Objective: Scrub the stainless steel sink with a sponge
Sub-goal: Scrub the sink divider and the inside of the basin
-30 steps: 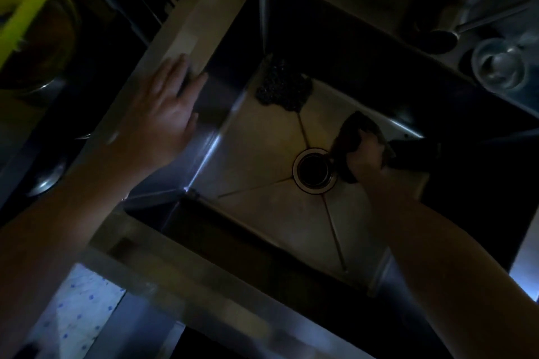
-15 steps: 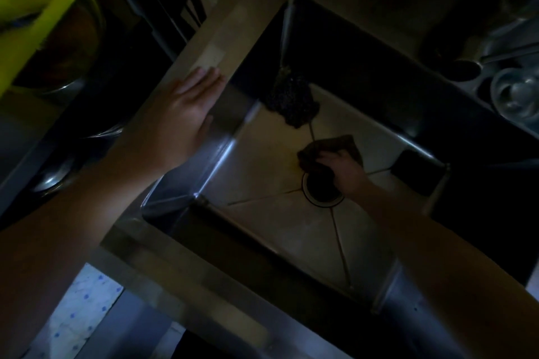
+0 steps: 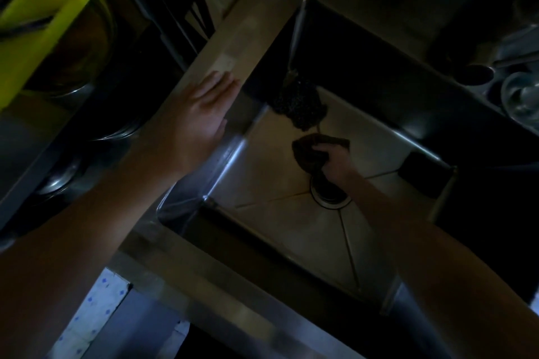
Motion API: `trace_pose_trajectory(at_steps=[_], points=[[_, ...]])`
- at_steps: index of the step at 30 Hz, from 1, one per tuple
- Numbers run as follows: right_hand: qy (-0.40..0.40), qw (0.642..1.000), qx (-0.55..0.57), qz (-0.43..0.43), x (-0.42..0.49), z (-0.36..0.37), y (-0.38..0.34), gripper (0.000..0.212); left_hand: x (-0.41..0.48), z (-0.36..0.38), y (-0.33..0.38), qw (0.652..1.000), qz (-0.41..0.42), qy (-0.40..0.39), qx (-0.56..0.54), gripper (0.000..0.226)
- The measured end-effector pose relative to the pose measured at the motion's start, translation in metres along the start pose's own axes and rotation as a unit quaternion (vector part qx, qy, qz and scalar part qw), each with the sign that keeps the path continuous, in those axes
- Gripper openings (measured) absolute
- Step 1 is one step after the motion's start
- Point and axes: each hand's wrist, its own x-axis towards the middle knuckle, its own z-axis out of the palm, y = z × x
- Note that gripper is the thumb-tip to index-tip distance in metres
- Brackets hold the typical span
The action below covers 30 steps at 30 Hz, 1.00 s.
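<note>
Head view: right hand [image 3: 335, 159] grips the dark sponge [image 3: 307, 154], fingers curled tight round it, pressing it on the sink [image 3: 291, 230] floor just beyond the drain [image 3: 329, 197]. A second ago it worked right of the drain; the stroke has since crossed toward the scouring pad [image 3: 300, 105] farther beyond. Left hand [image 3: 201, 116] lies flat, fingers straight, on the rim [image 3: 233, 38] left of the drain. My judgement: the floor nearer than the drain remains to do.

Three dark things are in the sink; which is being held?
The sponge by the drain, in the right hand; the scourer and block lie free.
</note>
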Motion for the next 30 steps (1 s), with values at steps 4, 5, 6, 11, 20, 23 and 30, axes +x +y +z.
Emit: trace_pose_trajectory(at_steps=[4, 5, 6, 11, 20, 23, 30], points=[[-0.054, 0.993, -0.079, -0.075, 0.014, 0.025, -0.040, 0.058, -0.001, 0.000, -0.002, 1.000, 0.001, -0.003, -0.006, 0.062], [-0.070, 0.986, -0.104, -0.109, 0.013, 0.034, -0.052, 0.056, -0.001, -0.001, -0.002, 1.000, -0.002, -0.005, -0.005, 0.062], [-0.086, 0.978, -0.124, -0.141, 0.009, 0.044, -0.063, 0.054, 0.000, -0.001, -0.002, 1.000, -0.005, -0.007, -0.005, 0.063], [-0.138, 0.951, -0.189, -0.204, -0.027, 0.097, -0.085, 0.044, 0.001, -0.004, 0.002, 1.000, -0.004, -0.005, -0.017, 0.063], [-0.140, 0.948, -0.256, -0.129, -0.099, 0.100, -0.004, 0.056, 0.000, -0.001, -0.001, 1.000, 0.014, 0.007, 0.008, 0.062], [-0.114, 0.959, -0.254, -0.050, -0.118, 0.083, 0.031, 0.059, -0.001, 0.000, -0.001, 1.000, 0.014, 0.009, 0.004, 0.063], [0.084, 0.977, -0.059, 0.188, -0.168, 0.050, 0.093, 0.042, -0.001, 0.002, -0.002, 1.000, 0.013, 0.009, -0.009, 0.063]])
